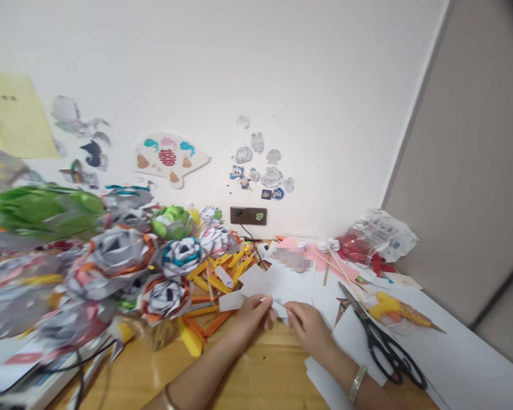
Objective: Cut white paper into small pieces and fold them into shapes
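Both my hands meet over the wooden table [260, 370] and pinch a piece of white paper [260, 285] with folded, cut edges. My left hand [250, 316] grips its lower left part with fingers closed. My right hand [308, 324] holds the lower right edge, also closed; a bracelet sits on that wrist. Black-handled scissors [382, 341] lie just right of my right hand on white sheets.
A heap of paper flowers [123, 262] and yellow and orange paper strips [216, 273] fills the left. A yellow glue gun [395, 310], wooden sticks [336, 267] and a plastic bag of red material [367, 239] lie at right. A white wall with paper cut-outs and an outlet [248, 215] stands behind.
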A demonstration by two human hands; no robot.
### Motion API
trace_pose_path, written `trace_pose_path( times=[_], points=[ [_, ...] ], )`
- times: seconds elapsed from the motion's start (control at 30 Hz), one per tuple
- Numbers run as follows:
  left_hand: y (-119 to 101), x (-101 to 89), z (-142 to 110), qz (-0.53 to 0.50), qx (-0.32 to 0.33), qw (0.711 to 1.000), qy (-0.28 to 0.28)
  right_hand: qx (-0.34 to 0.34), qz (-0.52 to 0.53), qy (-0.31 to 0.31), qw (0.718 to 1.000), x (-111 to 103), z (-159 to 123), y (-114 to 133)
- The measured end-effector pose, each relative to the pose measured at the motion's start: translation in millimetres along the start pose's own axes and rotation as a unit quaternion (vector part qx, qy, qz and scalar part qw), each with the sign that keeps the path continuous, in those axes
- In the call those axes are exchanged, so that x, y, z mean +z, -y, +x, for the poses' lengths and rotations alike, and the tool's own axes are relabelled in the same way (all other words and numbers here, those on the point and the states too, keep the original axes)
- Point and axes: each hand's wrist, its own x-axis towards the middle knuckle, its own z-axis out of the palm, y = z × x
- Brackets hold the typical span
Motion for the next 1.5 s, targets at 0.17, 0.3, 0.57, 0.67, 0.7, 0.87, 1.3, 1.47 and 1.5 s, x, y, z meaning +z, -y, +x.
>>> trace_pose_path(
  times=[0.17, 0.3, 0.57, 0.67, 0.7, 0.87, 1.3, 1.47, 1.5],
  points=[
    [4.7, 3.7, 0.1, -0.043, -0.012, 0.999, -0.021, -0.058, -0.05, 0.0, 0.997, 5.4, -6.8, -4.6],
    [7.4, 5.1, 0.9, -0.08, -0.018, 0.996, -0.025, -0.067, -0.047, 0.007, 0.997, 6.3, -7.8, -9.1],
    [6.8, 4.2, 1.9, -0.087, -0.016, 0.996, -0.034, -0.042, -0.041, 0.003, 0.998, 11.1, -3.3, -11.0],
    [3.2, 3.8, 0.3, -0.075, -0.006, 0.997, -0.033, -0.037, -0.042, 0.01, 0.998, 10.8, -2.6, -10.0],
    [2.1, 3.6, -0.2, -0.072, -0.003, 0.997, -0.03, -0.034, -0.042, 0.01, 0.998, 9.8, -2.5, -9.1],
    [0.8, 1.9, 1.0, -0.067, -0.002, 0.997, -0.027, -0.022, -0.056, 0.02, 0.998, 3.4, -0.9, -2.5],
    [-3.4, 14.0, -7.7, 0.012, -0.02, 1.0, -0.017, -0.015, -0.107, 0.067, 0.992, -4.9, -0.7, 11.4],
    [-0.1, 9.5, -5.3, 0.012, -0.008, 1.0, 0.003, -0.015, -0.135, 0.075, 0.988, -5.8, 0.5, 10.5],
    [0.7, 9.0, -4.9, 0.011, -0.006, 1.0, 0.007, -0.015, -0.142, 0.075, 0.987, -5.2, 0.7, 9.5]
  ],
)
